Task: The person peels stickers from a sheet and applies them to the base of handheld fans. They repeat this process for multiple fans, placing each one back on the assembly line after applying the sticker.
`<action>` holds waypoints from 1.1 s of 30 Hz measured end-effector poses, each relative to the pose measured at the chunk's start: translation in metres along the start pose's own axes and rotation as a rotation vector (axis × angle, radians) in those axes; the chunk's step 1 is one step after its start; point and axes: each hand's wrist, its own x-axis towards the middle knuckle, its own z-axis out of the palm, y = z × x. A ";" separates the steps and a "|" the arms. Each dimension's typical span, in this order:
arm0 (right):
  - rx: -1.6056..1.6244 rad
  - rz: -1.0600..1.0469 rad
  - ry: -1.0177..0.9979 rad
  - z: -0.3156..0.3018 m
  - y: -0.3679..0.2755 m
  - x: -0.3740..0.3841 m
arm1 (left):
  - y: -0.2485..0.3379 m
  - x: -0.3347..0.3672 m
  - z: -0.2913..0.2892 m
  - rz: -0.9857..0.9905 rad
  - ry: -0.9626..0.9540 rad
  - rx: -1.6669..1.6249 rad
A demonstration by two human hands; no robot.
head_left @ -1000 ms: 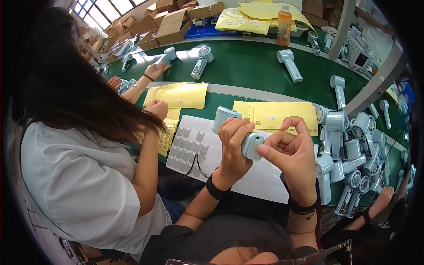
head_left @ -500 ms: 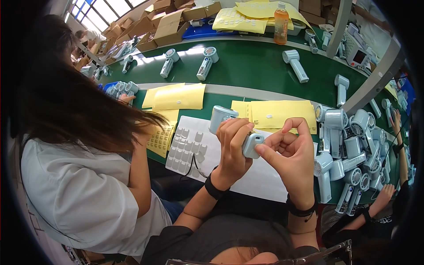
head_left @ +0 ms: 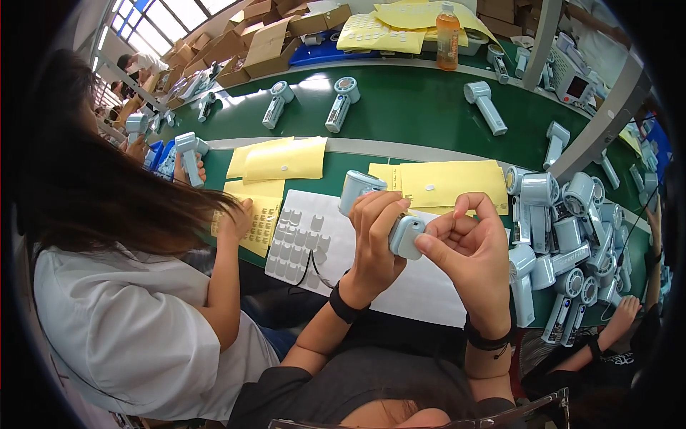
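Observation:
My left hand (head_left: 379, 239) is wrapped round a light blue handheld fan (head_left: 406, 238), with the end of its handle toward me. The fan's round head (head_left: 357, 189) shows beyond my fingers. At the handle end, my right hand (head_left: 475, 254) is closed in a pinch, its thumb tip against the rounded base. Whether anything small sits between its thumb and curled fingers is hidden. Under both hands lies a white sheet (head_left: 421, 297), with rows of grey stickers (head_left: 296, 247) on its left part. Yellow sticker sheets (head_left: 457, 182) lie just beyond the fan.
Many handheld fans are heaped (head_left: 564, 236) on my right. More fans (head_left: 343, 104) stand spaced along the green belt (head_left: 407, 107). On my left a co-worker in a white shirt (head_left: 136, 322) holds a fan (head_left: 189, 157); another person's hand (head_left: 622, 314) is at right. A bottle (head_left: 447, 39) stands behind the belt.
The fans on the belt have shifted slightly right. The co-worker on the left has raised a fan and has a hand on a yellow sheet. My hands have barely moved.

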 end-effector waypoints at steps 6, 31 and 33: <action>-0.021 -0.006 0.020 -0.001 0.002 0.000 | 0.002 0.002 0.000 0.018 -0.009 0.049; -0.628 0.201 0.093 -0.042 0.065 0.041 | -0.090 0.092 0.121 0.123 -0.329 -0.023; -0.880 0.178 0.007 -0.041 0.081 0.042 | -0.136 0.096 0.148 0.301 -0.468 0.232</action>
